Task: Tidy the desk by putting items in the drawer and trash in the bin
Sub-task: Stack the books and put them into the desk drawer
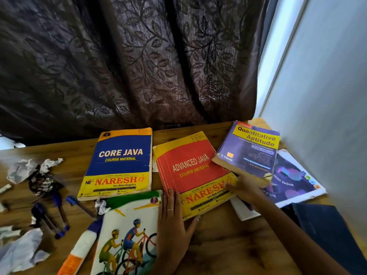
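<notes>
On the wooden desk point(228, 245) a red and yellow "Advanced Java" book point(192, 167) lies in the middle. My left hand point(174, 221) rests flat with straight fingers along its left front edge, thumb at the front corner, and partly covers a cyclist-cover notebook point(127, 235). My right hand point(244, 187) touches the red book's right front corner, just under the overhanging purple "Quantitative Aptitude" book point(248, 149). A blue "Core Java" book point(119, 163) lies to the left. Crumpled paper point(21, 169) and more scraps point(19, 253) sit at the left. No drawer or bin shows.
Blue-capped pens point(55, 215), a dark wrapper point(43, 183) and a white and orange glue bottle point(79, 249) lie left of the notebook. A glossy magazine point(294, 179) and dark blue cloth point(327, 225) lie against the right wall. A dark curtain point(139, 66) hangs behind the desk.
</notes>
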Demonstrator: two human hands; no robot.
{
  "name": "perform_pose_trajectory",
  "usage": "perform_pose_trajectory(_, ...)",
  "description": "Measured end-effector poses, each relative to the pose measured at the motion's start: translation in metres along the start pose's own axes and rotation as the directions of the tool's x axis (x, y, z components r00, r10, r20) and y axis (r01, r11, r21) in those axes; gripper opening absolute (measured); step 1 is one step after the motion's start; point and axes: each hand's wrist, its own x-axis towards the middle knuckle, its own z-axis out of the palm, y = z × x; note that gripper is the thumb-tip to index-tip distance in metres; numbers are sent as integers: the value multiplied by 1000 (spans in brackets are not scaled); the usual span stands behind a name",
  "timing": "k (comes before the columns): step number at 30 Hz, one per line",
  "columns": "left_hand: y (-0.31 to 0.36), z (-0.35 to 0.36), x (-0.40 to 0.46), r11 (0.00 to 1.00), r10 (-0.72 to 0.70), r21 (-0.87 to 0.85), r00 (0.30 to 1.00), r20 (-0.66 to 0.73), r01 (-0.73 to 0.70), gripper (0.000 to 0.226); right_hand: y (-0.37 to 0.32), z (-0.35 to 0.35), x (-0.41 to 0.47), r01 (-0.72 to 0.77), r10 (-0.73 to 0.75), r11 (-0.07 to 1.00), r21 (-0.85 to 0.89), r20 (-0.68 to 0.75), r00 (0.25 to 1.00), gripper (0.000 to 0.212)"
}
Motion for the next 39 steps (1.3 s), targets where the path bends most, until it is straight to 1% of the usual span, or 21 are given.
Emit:
perform_pose_trajectory(2, 0, -1, 0, 1000, -7, 7, 1000, -6, 7, 93, 1, 5, -4, 13, -15, 993, 114, 11, 1000, 2)
perform_pose_trajectory(5, -2, -3, 0, 1000, 1, 6, 1000, -28, -1, 92, -7, 12, -15, -60, 29, 909, 413, 81, 996, 16)
perform_pose_trajectory(6, -3, -4, 0, 1000, 5, 4, 999, -32, -5, 92, -11, 15, -20, -61, 20, 881, 470, 91, 996, 16)
perform_pose_trajectory(8, -3, -6, -1, 1000, 20, 4, 998, -55, -19, 89, -18, 21, -30, -9, -26, 859, 512, 60, 998, 12)
perform_pose_trajectory(10, -1, -10, -2, 999, 37, -12, 997, -75, -38, 84, -25, 25, -39, 51, -74, 862, 505, 25, 997, 12)
perform_pose_trajectory(12, -1, -12, -3, 997, 65, -35, 994, -91, -68, 77, -32, 27, -48, 111, -128, 882, 459, 7, 992, 15)
perform_pose_trajectory(14, 0, -16, -7, 991, 118, -58, 988, -102, -125, 72, -41, 24, -59, 207, -207, 897, 390, -41, 977, 15)
perform_pose_trajectory(15, 0, -18, -10, 984, 152, -75, 983, -106, -161, 75, -45, 20, -65, 262, -257, 901, 345, -62, 964, 13)
perform_pose_trajectory(18, 4, -22, -19, 963, 243, -89, 963, -121, -254, 106, -53, 9, -84, 346, -349, 888, 302, -47, 936, 14)
perform_pose_trajectory(19, 6, -25, -22, 955, 265, -98, 953, -148, -281, 106, -55, 6, -90, 353, -358, 884, 307, -39, 933, 15)
perform_pose_trajectory(21, 10, -29, -29, 940, 273, -136, 928, -251, -314, 95, -57, -1, -100, 357, -364, 876, 325, -42, 931, 16)
perform_pose_trajectory(22, 13, -32, -34, 936, 258, -163, 922, -287, -313, 99, -58, -4, -106, 359, -364, 874, 328, -47, 930, 15)
perform_pose_trajectory(24, 19, -39, -43, 923, 254, -207, 919, -302, -323, 111, -57, -10, -116, 358, -363, 873, 332, -49, 930, 14)
perform_pose_trajectory(26, 25, -45, -54, 913, 273, -211, 908, -318, -349, 101, -53, -17, -126, 342, -352, 878, 334, -33, 936, 14)
perform_pose_trajectory(29, 31, -44, -71, 925, 296, -157, 915, -275, -347, 80, -40, -30, -141, 307, -329, 893, 328, 12, 944, 29)
perform_pose_trajectory(30, 32, -42, -79, 928, 315, -119, 916, -248, -352, 81, -33, -34, -146, 270, -304, 904, 331, 55, 951, 34)
perform_pose_trajectory(32, 31, -37, -93, 922, 373, -34, 909, -184, -385, 90, -19, -44, -158, 143, -203, 934, 328, 158, 966, 34)
perform_pose_trajectory(34, 26, -31, -106, 907, 421, 49, 899, -118, -418, 101, -2, -51, -166, 33, -99, 969, 243, 267, 959, 30)
perform_pose_trajectory(36, 19, -25, -116, 898, 437, 105, 896, -81, -428, 94, 15, -47, -169, 0, -4, 1000, 14, 320, 947, 20)
perform_pose_trajectory(38, 16, -24, -123, 911, 394, 128, 919, 11, -392, 91, 29, -38, -168, 11, 58, 966, -259, 257, 965, 9)
perform_pose_trajectory(39, 18, -24, -126, 920, 365, 127, 929, 59, -370, 91, 37, -34, -166, 9, 62, 944, -329, 205, 977, 10)
